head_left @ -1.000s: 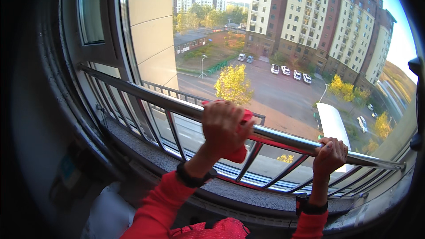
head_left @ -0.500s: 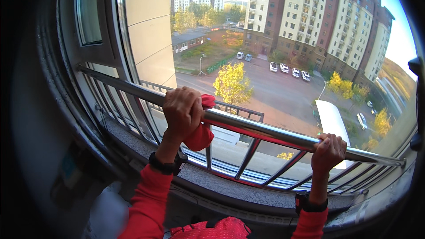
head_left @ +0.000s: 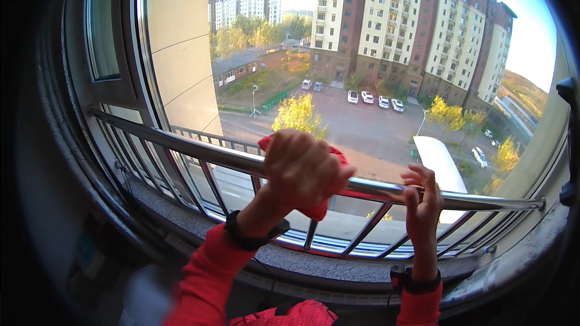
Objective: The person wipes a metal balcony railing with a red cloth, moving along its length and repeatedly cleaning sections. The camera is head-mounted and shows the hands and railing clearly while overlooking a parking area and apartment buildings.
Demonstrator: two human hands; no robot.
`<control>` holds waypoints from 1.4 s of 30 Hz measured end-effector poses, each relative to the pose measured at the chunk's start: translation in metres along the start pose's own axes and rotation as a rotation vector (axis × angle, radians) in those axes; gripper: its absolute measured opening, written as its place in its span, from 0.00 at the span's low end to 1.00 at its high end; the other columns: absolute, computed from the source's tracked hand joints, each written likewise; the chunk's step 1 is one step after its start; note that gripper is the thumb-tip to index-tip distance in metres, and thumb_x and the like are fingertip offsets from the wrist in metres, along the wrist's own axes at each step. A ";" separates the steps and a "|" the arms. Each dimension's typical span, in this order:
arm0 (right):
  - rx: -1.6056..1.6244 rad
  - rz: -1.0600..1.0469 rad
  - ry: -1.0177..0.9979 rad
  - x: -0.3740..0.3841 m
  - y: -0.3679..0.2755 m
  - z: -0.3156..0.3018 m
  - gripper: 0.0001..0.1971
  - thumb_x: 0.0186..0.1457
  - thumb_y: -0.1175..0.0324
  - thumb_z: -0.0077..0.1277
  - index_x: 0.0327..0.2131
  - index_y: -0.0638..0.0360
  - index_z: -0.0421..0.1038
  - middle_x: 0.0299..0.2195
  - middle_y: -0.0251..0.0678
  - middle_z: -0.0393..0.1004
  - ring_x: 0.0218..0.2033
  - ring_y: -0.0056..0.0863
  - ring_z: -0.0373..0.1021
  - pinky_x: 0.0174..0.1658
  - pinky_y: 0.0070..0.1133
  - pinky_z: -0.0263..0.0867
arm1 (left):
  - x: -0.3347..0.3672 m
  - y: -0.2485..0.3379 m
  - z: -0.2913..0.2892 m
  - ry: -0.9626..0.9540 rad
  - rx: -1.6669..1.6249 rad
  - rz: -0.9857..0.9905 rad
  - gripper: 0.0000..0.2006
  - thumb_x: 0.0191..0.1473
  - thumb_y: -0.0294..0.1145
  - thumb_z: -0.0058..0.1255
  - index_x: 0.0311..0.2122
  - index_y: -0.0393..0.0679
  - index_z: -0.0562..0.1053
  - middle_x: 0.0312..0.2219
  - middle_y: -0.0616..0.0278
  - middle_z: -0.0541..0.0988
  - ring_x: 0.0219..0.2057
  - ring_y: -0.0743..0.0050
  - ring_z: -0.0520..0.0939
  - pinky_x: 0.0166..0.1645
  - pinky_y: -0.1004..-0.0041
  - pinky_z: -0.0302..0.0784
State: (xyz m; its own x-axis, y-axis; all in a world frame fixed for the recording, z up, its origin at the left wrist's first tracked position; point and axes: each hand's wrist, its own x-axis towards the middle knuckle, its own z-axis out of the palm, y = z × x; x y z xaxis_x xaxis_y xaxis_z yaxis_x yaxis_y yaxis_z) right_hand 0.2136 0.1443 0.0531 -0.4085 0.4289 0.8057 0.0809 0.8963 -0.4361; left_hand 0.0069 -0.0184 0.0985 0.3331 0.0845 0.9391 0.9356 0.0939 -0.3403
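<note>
A shiny metal handrail [head_left: 193,150] crosses the window opening, sloping down to the right. Near its middle, my left hand [head_left: 305,166] is closed around a red cloth [head_left: 320,210] that is wrapped over the rail; the hand is slightly blurred. Cloth shows above and below the fingers. Farther right, my right hand [head_left: 423,196] is beside the rail with its fingers apart and raised, holding nothing. Whether its palm touches the bar is hard to tell. Dark bands circle both wrists, below which are red sleeves.
Slanting metal bars [head_left: 368,228] stand beneath the rail over a speckled stone sill [head_left: 338,267]. A window frame [head_left: 124,93] rises at left. Outside, far below, are parked cars [head_left: 367,96], trees and tall buildings [head_left: 389,18]. A blurred pale object [head_left: 147,296] sits at lower left.
My left hand has slid right along the rail with the red cloth. My right hand has loosened its grip, its fingers now lifted and spread. The view has shifted slightly.
</note>
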 end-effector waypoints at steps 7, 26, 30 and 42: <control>-0.009 -0.393 -0.209 0.010 -0.028 0.017 0.49 0.43 0.54 0.70 0.64 0.55 0.52 0.65 0.51 0.54 0.64 0.51 0.56 0.63 0.41 0.56 | 0.003 0.023 0.032 0.032 0.045 0.145 0.17 0.57 0.47 0.53 0.21 0.51 0.68 0.17 0.70 0.67 0.22 0.73 0.72 0.37 0.67 0.64; -0.057 -0.401 -0.250 0.015 -0.072 0.079 0.28 0.53 0.56 0.59 0.57 0.47 0.67 0.54 0.37 0.71 0.55 0.36 0.67 0.54 0.35 0.62 | -0.066 0.048 0.004 0.193 -0.742 -0.822 0.12 0.64 0.21 0.37 0.52 0.35 0.64 0.47 0.48 0.70 0.46 0.60 0.75 0.55 0.64 0.70; -0.186 -0.488 -0.167 0.014 -0.069 0.089 0.29 0.46 0.57 0.65 0.52 0.49 0.70 0.50 0.36 0.73 0.50 0.35 0.70 0.50 0.36 0.67 | -0.055 0.003 -0.011 -0.034 -0.327 -0.677 0.08 0.61 0.18 0.37 0.42 0.35 0.69 0.36 0.47 0.74 0.39 0.52 0.77 0.46 0.63 0.72; -0.097 -0.334 0.064 0.032 -0.012 0.021 0.17 0.51 0.70 0.62 0.45 0.53 0.73 0.41 0.42 0.77 0.40 0.39 0.77 0.43 0.34 0.73 | -0.061 -0.015 -0.010 -0.340 0.130 -0.366 0.10 0.57 0.32 0.48 0.25 0.42 0.74 0.18 0.62 0.75 0.21 0.64 0.76 0.33 0.64 0.68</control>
State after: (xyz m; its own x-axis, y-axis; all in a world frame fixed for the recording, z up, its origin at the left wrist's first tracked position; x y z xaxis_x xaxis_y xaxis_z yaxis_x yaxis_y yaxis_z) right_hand 0.1804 0.1448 0.0760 -0.3696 0.1132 0.9222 0.0397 0.9936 -0.1061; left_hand -0.0261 -0.0348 0.0469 -0.0907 0.3388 0.9365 0.9544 0.2982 -0.0154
